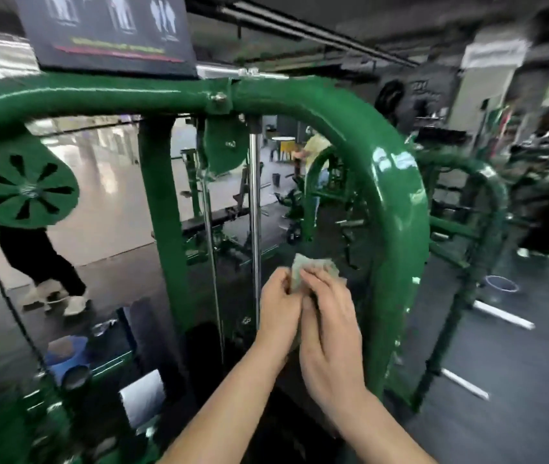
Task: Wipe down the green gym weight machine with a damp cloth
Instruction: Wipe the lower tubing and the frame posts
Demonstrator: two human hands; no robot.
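Both hands, left hand (278, 304) and right hand (328, 324), around pale cloth (301, 266) beside green frame (397, 209).

Cloth (313, 267) between both hands, left of frame tube (397, 209), right of guide rod (255, 209).

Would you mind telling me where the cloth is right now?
The pale crumpled cloth sits low centre, gripped between left hand and right hand, before the curved green frame tube.

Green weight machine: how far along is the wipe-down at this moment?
Done: the curved frame tube shines, but whether from wiping or gloss paint cannot be told. In hand: left hand and right hand both hold the bunched cloth, clear of the machine. Left: the spoked pulley and chrome guide rod, neither being touched.
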